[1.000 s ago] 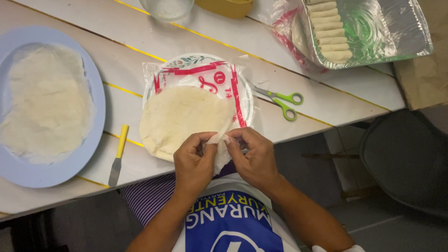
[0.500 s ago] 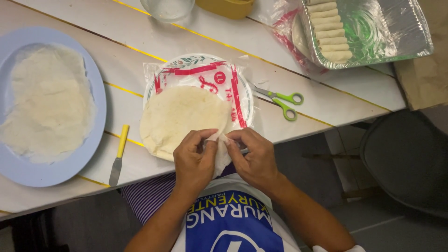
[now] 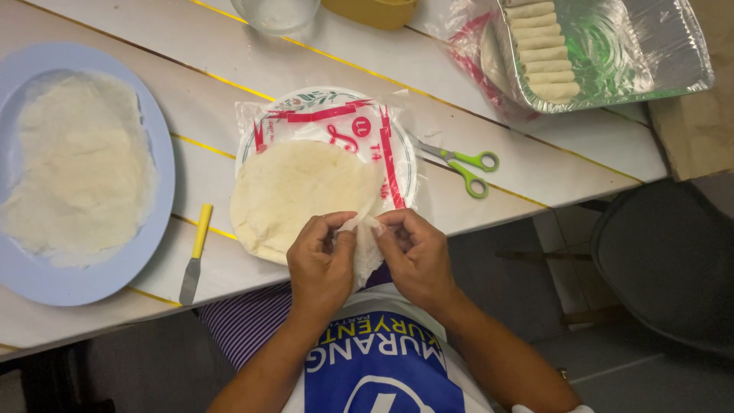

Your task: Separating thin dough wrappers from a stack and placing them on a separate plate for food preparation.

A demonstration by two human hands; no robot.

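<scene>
A white plank tabletop (image 3: 229,73) with thin yellow lines along the seams fills the upper view. Below its edge lies a grey floor (image 3: 612,359), with a dark round chair seat (image 3: 665,260) at right.

Near edge of the thin wrapper sheet (image 3: 365,243) hidden behind fingertips of left hand (image 3: 321,264) and right hand (image 3: 417,256); can't tell how far it is peeled. Stack of round wrappers (image 3: 294,195) covers lower half of its plastic package (image 3: 329,126); stack's near rim hidden by both hands. Blue plate (image 3: 157,153) cut off at left edge. Glass (image 3: 275,11) and yellow container (image 3: 371,9) cut by top edge, contents unclear. Foil tray (image 3: 673,61) under glare from cling film; rolls (image 3: 543,50) partly cropped at top. Forearms run out at bottom edge. Dark object under table, right, too dim to identify.
</scene>
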